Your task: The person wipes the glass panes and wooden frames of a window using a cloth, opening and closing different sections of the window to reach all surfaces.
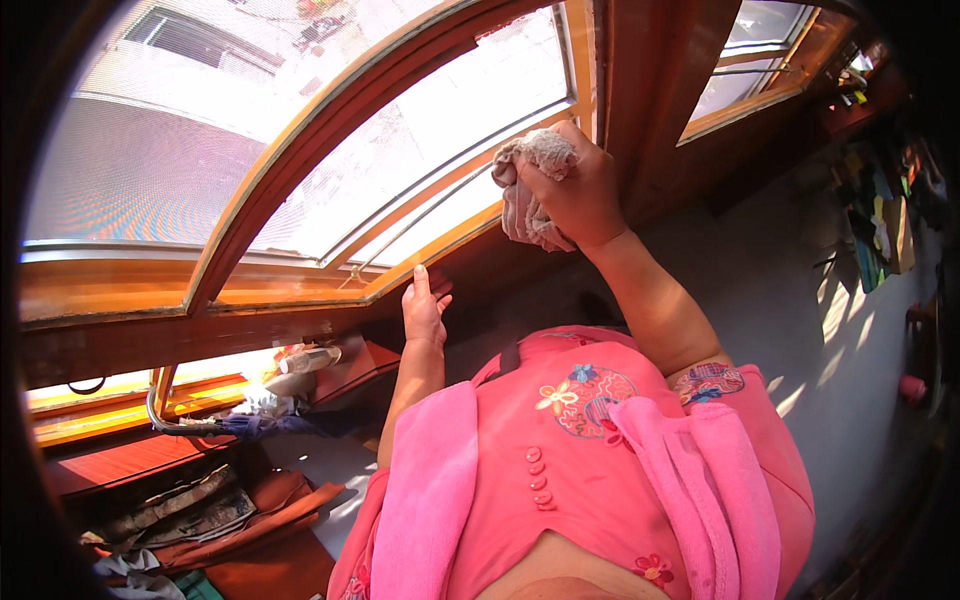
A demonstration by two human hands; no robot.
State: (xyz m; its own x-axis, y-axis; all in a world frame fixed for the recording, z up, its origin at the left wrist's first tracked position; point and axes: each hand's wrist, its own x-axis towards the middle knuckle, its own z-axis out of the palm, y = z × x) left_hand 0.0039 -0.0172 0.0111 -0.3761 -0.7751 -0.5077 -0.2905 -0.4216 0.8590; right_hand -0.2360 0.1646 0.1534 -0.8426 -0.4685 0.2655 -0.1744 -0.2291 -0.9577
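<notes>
Head view: the cloth [528,218], presumably light, soft and best bunched in the palm, is clenched by the right hand [588,190] before the frame [452,243], at whose edge the left hand [425,312] is held loosely uncurled

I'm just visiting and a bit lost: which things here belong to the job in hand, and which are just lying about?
Job in hand:
crumpled pale cloth, in the right hand
wooden window frame, left hand at its edge

Lying about:
blue umbrella, apparently
patterned fabric
</notes>
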